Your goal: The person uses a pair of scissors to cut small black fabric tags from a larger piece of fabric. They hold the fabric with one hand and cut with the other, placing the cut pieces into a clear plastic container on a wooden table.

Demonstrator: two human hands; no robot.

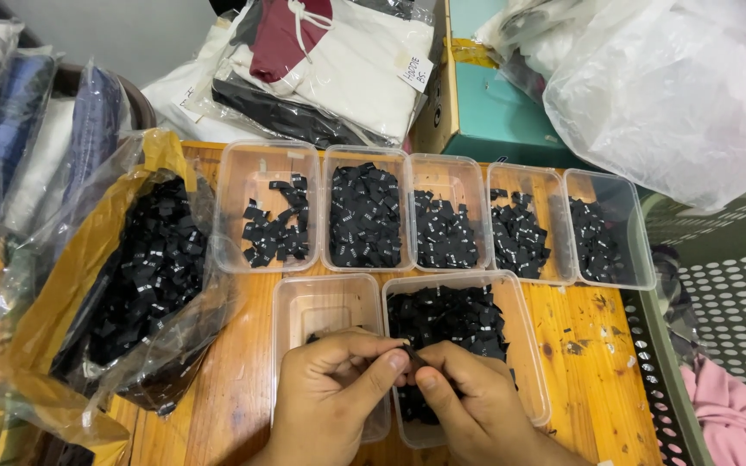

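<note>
While both hands meet over the near edge of the desk [235, 406], the left hand [330, 388] and the right hand [468, 406] are closed together on one small black label [408, 349], pinched between thumbs and fingertips. The label sits just above the gap between two clear tubs at the near edge: a nearly empty tub [321, 306] under the left hand and a full tub [511, 345] of the same black labels under the right. Five more tubs [438, 216] stand in a row along the far edge, each part-filled. An open plastic bag [144, 267] heaped with labels slumps at the left edge.

As I judge it, the label is tiny and held only by fingertips, so a slip could drop it into the wrong tub or onto the wood. The tubs touch side by side, and a stray piece could hop a rim unnoticed. A nudged bag could spill.
</note>
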